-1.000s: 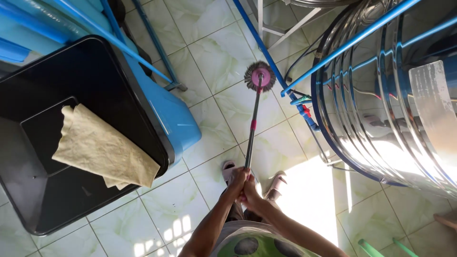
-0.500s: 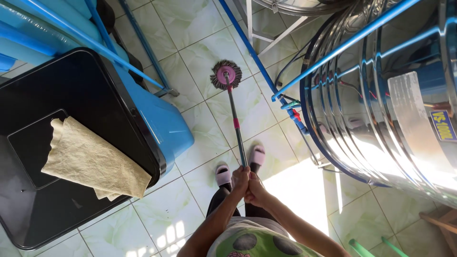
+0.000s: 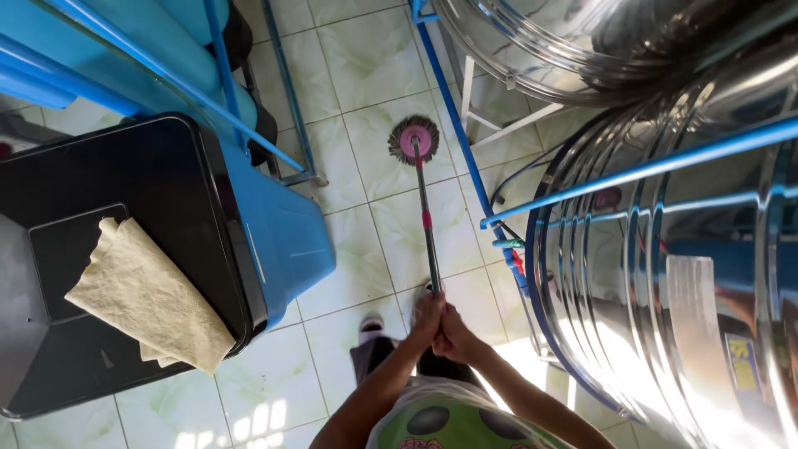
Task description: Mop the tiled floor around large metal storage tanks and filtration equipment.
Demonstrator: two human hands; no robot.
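Observation:
I hold a mop by its thin grey and red pole (image 3: 426, 229). My left hand (image 3: 426, 317) and my right hand (image 3: 451, 330) are both closed around the near end of the pole, side by side in front of my body. The round mop head (image 3: 414, 141), grey fringe around a pink hub, rests on the pale green floor tiles (image 3: 366, 166) well ahead of my feet. One foot in a white sandal (image 3: 371, 323) shows below my left arm.
A black-topped blue machine (image 3: 158, 216) stands at the left with a yellowish cloth (image 3: 150, 295) draped on it. Blue pipes (image 3: 465, 141) run along the floor and overhead. Large shiny steel tanks (image 3: 665, 274) fill the right side.
The mop head has slid further away from me across the tiles, and the view has tipped forward. Both hands keep their hold on the pole.

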